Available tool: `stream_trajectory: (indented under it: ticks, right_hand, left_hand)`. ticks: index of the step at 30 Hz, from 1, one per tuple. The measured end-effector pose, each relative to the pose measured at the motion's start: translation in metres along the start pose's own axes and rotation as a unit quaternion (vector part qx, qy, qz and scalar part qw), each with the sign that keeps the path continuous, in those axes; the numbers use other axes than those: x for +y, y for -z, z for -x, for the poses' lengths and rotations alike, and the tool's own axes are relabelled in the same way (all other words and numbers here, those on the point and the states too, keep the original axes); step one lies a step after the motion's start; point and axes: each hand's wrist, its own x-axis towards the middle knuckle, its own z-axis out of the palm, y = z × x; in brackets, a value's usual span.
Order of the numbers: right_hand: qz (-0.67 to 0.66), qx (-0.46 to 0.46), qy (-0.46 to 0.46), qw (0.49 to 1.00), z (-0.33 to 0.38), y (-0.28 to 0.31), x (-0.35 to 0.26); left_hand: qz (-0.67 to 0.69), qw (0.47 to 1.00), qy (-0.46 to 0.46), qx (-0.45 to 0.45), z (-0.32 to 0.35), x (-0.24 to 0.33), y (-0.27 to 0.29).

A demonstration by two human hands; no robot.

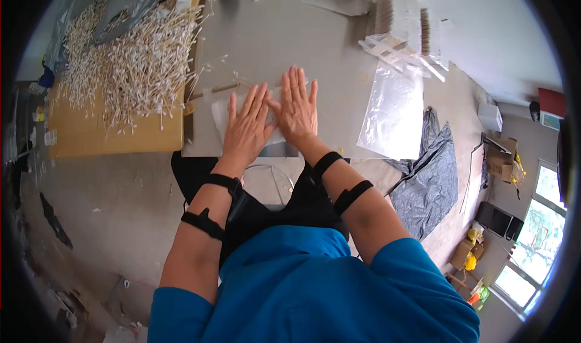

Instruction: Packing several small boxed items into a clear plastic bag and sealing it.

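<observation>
Two flat hands press on a small clear bag.

The left hand [247, 127] and right hand [297, 108] lie side by side, fingers spread, gripping nothing, flat on the clear bag [222, 114] at the near edge of the grey table [284, 34]. To do this well, I think, push down evenly and smooth outward so the bag lies flat. The bag looks thin, see-through and shiny, mostly hidden under the hands. A big pile of cotton swabs [124, 65] sits to the left.

Two hands, left hand [247, 128] and right hand [296, 110]; one heap of cotton swabs [130, 65] at the table's far left corner; two clear plastic bags [393, 110]; four black arm straps [352, 196].
</observation>
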Motion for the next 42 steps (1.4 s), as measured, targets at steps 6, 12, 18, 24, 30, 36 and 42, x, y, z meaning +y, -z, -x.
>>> stream_trajectory:
  ticks: [6, 12, 18, 24, 30, 36, 42]
  right_hand:
    - [0.005, 0.009, 0.006, 1.000, 0.002, -0.008, 0.000]
    - [-0.061, -0.068, 0.115, 0.989, 0.021, -0.002, -0.021]
    - [0.007, -0.027, 0.115, 0.993, 0.015, 0.000, -0.027]
    - [-0.122, 0.057, 0.058, 0.989, 0.044, 0.026, -0.001]
    - [-0.310, 0.127, -0.146, 0.931, 0.101, 0.028, 0.012]
    - [-0.406, 0.074, -0.253, 0.875, 0.096, 0.018, 0.015]
    - [-0.363, 0.069, -0.233, 0.900, 0.096, 0.018, 0.020]
  left_hand:
    - [-0.011, 1.000, -0.012, 0.023, 0.003, -0.005, -0.002]
    - [0.003, 0.997, 0.055, 0.051, 0.028, -0.019, -0.005]
    - [-0.009, 0.996, 0.062, 0.059, 0.023, -0.020, 0.000]
    - [0.095, 0.982, 0.105, 0.126, 0.041, -0.026, 0.015]
    - [0.335, 0.804, 0.423, 0.248, 0.066, -0.076, -0.034]
    - [0.328, 0.847, 0.378, 0.179, 0.061, -0.075, -0.041]
    - [0.252, 0.897, 0.285, 0.223, 0.058, -0.057, -0.023]
